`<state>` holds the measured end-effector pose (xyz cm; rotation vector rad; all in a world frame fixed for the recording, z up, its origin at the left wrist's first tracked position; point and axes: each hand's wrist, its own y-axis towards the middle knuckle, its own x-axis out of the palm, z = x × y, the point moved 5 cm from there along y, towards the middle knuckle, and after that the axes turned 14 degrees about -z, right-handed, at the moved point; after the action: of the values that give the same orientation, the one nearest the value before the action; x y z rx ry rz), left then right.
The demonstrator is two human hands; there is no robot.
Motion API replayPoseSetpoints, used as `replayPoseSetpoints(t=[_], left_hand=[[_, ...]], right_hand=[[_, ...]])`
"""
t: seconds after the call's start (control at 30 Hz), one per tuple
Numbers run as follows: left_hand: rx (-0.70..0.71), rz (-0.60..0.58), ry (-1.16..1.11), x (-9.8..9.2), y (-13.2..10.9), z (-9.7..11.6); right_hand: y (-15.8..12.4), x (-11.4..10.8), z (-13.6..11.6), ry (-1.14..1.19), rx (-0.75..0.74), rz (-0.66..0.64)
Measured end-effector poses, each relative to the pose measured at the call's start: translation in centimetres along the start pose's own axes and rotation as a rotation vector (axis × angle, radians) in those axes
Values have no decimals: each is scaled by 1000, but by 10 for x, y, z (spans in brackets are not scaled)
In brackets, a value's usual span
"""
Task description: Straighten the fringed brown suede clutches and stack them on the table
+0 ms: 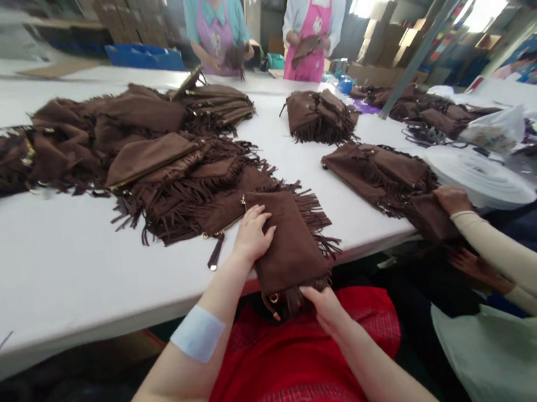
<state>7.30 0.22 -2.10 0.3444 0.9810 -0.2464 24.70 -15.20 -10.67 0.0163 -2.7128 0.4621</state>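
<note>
A brown fringed bag (286,241) lies in front of me, partly on the table's front edge and partly over my lap. My left hand (254,233) rests on its left side, fingers stretched over the fabric. At the near end, my right hand (325,305) grips the bag's edge between thumb and fingers; some of those fingers are hidden. A zipper pull with a metal ring hangs at the bag's near left corner. Behind it, a pile of brown fringed bags (190,190) spreads to the left, with a dark tassel (216,252) lying by its front.
On the white table (88,265) sit another stack of bags (319,114) and bags (383,173) to the right. A co-worker's hand (454,199) holds one there, beside a white roll (479,175). Two people in aprons stand across the table. A blue bin (144,57) is at the back.
</note>
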Motion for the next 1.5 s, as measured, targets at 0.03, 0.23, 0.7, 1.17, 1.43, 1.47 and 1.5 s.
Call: replayPoseSetpoints(t=[0.03,0.23,0.7,1.17,1.43,1.47,1.5], left_hand=[[-14,9,-12,-1,-1,0],[-339,295,-25,-24,-16,-12],[-231,-476,-996,-68,-38,17],[-168,-563,370,-70,-16,10],[106,-565,657,-39,-7,17],[111,-565,645,-34,-7,12],[115,-565,640,-29,-7,8]], right_hand=[[0,1,5,-47,38,-7],[8,-7,60,-327,246,-318],[-17,-77,-42,-374,-312,224],[-14,-23,-66,-560,-332,-39],[-16,-44,-47,-606,-241,31],[-15,-46,-42,-612,-215,9],[-13,-46,-36,-621,-190,-17]])
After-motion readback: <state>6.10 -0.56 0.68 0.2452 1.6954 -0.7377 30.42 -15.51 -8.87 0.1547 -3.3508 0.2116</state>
